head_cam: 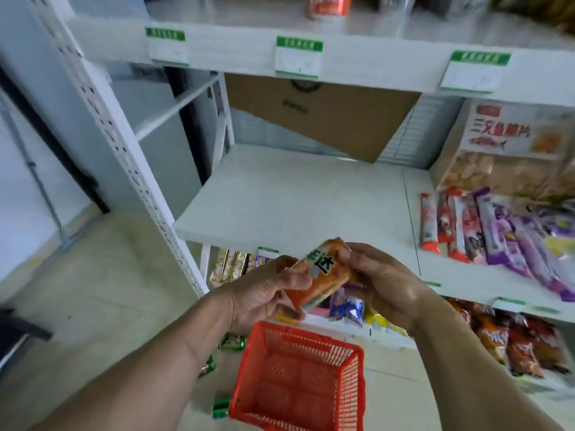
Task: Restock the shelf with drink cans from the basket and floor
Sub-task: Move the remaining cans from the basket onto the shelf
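Left hand point(264, 290) and right hand point(382, 284) both gripping one orange can point(320, 275), tilted, in mid-air above the red basket point(348, 396) and just before the white shelf point(295, 197). Likely risks: slipping during the pass to one hand, dropping into the basket; treading on green cans point(221, 407) lying on the floor point(102, 306).

The left hand point(264, 287) covers the orange can's point(320, 272) lower end (label partly hidden); shelf tags point(299, 57) blur unreadable.
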